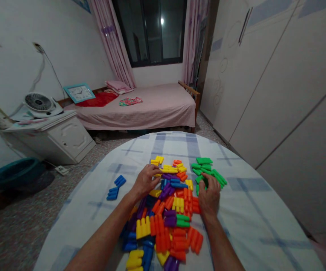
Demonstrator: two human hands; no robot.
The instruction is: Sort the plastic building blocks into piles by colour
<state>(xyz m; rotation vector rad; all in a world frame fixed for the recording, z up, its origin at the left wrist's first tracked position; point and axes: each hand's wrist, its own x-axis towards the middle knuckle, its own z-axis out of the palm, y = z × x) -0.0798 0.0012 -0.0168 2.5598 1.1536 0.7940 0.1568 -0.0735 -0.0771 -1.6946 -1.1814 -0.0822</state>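
Plaid-clothed worktop (244, 210) carries a heap of chunky plastic blocks (163, 210) at its middle, with a cluster of green blocks (206, 169) and a few blue blocks (116, 187) apart near the far side. The left hand (145, 181) curls over the heap, the right hand (209, 197) half-closed at the green blocks (any grip is hard to tell). A careless wrist sweep could push the heap into those clusters, mixing colours.

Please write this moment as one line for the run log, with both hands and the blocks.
left hand: on mixed plastic blocks | right hand: at green blocks | apart: blue blocks
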